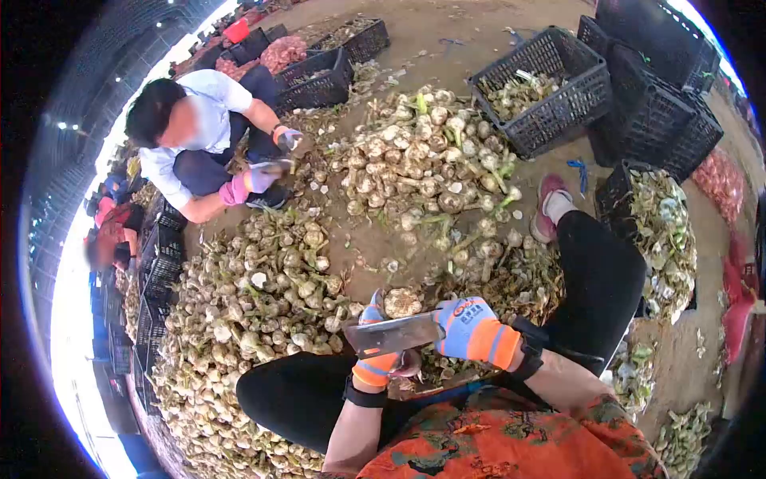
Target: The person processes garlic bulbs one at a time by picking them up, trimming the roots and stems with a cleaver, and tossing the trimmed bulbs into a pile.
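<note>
My gloved right hand point(472, 329) closed around cleaver point(392, 335), blade in front of left hand point(373, 369), whose grip I cannot tell.

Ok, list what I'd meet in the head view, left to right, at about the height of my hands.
Stacked black crates → big garlic heap → left hand → right hand → black wristband → heaped husks → red material

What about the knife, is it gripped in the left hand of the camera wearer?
No, the knife is gripped in the right hand, and the left hand is partly hidden behind it.
</note>
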### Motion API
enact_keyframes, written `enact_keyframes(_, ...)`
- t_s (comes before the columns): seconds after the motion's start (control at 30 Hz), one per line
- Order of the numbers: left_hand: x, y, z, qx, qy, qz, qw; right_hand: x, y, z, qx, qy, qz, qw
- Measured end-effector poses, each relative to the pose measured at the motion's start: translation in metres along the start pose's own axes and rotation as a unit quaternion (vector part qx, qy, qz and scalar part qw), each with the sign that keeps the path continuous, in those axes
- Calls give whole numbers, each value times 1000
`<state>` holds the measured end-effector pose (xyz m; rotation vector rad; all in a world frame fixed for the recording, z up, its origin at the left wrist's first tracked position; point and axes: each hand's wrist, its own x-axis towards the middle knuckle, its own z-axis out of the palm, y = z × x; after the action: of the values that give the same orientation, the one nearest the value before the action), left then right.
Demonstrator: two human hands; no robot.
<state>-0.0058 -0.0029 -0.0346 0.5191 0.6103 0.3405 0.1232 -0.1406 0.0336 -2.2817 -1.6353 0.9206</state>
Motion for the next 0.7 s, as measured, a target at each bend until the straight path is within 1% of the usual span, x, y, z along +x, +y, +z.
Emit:
enact_keyframes(0.03, 5, -8, -13, 3, 0, -13, 1000, -1, -1, -1, 4, -16, 7, 1000)
enact_keyframes(0.1, 15, -13, -29, 143, 7, 38, 989, 2, 0, 1, 4, -16, 15, 1000)
enact_keyframes(0.13, -12, 6, 17, 371, -19, 120, 921, 3, 1, 2, 4, -20, 14, 1000)
enact_keyframes(0.17, -12, 7, 23, 371, -21, 117, 921, 5, 2, 3, 4, -26, 13, 1000)
enact_keyframes(0.23, -4, 9, 28, 271, -50, 124, 953, 17, 10, 3, 10, -34, 19, 999)
enact_keyframes(0.27, -4, 8, 26, 269, -50, 121, 954, 20, 12, 7, 16, -44, 20, 999)
enact_keyframes(0.3, -2, 8, 23, 373, -72, 155, 912, 23, 14, 10, 16, -45, 22, 999)
enact_keyframes(0.33, 0, 8, 20, 471, -92, 188, 857, 26, 16, 14, 7, -43, 24, 999)
enact_keyframes(0.37, 9, 3, -1, 469, -92, 187, 858, 28, 17, 16, -1, -41, 25, 999)
enact_keyframes(0.4, 26, -6, -37, 197, -103, 53, 973, 29, 17, 16, -1, -43, 26, 999)
enact_keyframes(0.43, 30, -4, -36, -96, -105, -86, 986, 30, 18, 15, 2, -51, 27, 998)
enact_keyframes(0.47, 29, -5, -35, -98, -104, -87, 986, 31, 19, 14, 5, -59, 28, 998)
enact_keyframes(0.5, 28, -9, -32, -2, -61, -37, 997, 33, 20, 16, 4, -61, 29, 998)
enact_keyframes(0.53, 23, -9, -20, 96, -16, 12, 995, 34, 20, 19, -6, -62, 30, 998)
enact_keyframes(0.57, 19, -11, -16, 94, -13, 9, 995, 35, 20, 22, -15, -64, 31, 997)
enact_keyframes(0.6, 16, -13, -13, 185, 35, 57, 980, 35, 21, 23, -14, -67, 32, 997)
enact_keyframes(0.63, 16, -14, -13, 274, 82, 105, 952, 36, 22, 22, -23, -56, 16, 998)
enact_keyframes(0.67, 20, -10, -25, 169, 64, 14, 983, 36, 24, 22, -32, -46, 0, 998)
enact_keyframes(0.7, 10, -13, -33, 172, 68, 11, 983, 49, 45, 43, -24, -27, 43, 998)
